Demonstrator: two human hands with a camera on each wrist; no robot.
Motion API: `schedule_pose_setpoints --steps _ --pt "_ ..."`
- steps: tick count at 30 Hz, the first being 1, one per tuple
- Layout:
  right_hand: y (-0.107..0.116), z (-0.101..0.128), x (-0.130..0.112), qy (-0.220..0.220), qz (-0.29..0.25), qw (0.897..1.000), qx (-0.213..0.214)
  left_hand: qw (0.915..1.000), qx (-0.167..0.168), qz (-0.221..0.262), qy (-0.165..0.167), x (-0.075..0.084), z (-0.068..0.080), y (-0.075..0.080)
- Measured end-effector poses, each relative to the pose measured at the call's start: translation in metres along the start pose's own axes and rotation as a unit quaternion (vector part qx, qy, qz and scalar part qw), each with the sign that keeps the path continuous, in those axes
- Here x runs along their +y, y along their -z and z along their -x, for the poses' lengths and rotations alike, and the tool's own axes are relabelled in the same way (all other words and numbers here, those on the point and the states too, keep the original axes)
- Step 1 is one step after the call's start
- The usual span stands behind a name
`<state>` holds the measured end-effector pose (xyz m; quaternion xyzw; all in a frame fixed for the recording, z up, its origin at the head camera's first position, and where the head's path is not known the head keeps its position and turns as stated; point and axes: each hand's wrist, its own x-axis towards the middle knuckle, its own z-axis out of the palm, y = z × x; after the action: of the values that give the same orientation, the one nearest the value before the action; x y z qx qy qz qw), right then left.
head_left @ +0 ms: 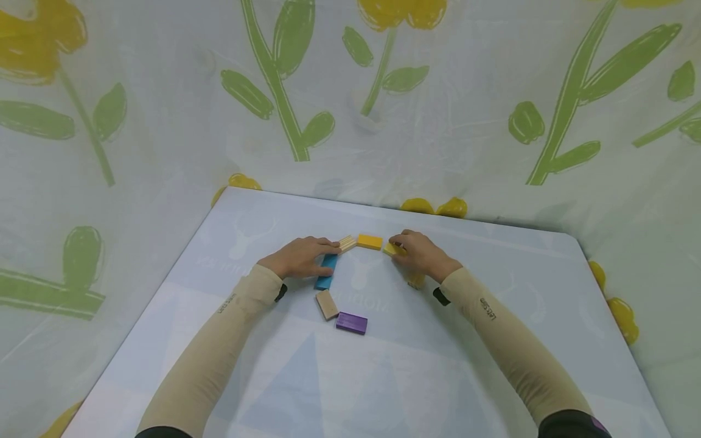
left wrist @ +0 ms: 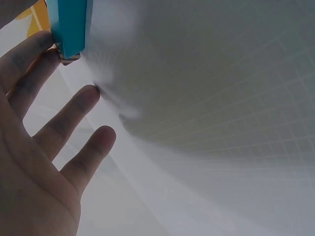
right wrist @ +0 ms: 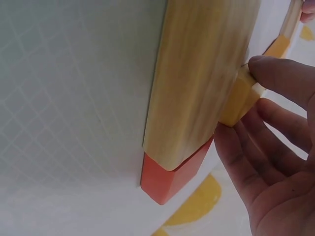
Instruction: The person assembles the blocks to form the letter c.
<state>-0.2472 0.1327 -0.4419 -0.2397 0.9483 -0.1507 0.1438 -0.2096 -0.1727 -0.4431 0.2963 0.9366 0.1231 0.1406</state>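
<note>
Surface: pale table [head_left: 493, 340], floral sheet behind.
Pale yellow block [head_left: 392, 249]: 12 o'clock of centre, pinched by right hand [head_left: 421, 254].
Left hand [head_left: 300, 258]: fingers straight, resting on blue block [head_left: 327, 271].
Neighbours: yellow block [head_left: 369, 241] at 11, purple block [head_left: 351, 322] at 6.
Tip: probably nudge slowly, keep ends flush.

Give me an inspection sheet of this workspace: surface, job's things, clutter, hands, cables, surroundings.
Surface: pale blue table with faint printed shapes.
Job's things: flat blocks laid in a rough ring: blue block, ridged natural block, orange-yellow block, yellow block, plain wooden block, purple block. The right wrist view also shows a wooden block end to end with a red block.
Clutter: nothing seen.
Hands: left hand with straight fingers at the blue and ridged blocks; right hand pinches the yellow block.
Cables: nothing seen.
Surroundings: white sheeting printed with yellow flowers and green stems behind and beside the table.
</note>
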Motion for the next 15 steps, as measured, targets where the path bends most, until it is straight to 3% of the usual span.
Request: schedule_pose_setpoints --steps 15 --pt "-0.0015 -0.0040 -0.0031 -0.002 -0.001 1.000 0.005 1.0000 -0.002 0.005 -0.002 0.0008 0.0011 0.0023"
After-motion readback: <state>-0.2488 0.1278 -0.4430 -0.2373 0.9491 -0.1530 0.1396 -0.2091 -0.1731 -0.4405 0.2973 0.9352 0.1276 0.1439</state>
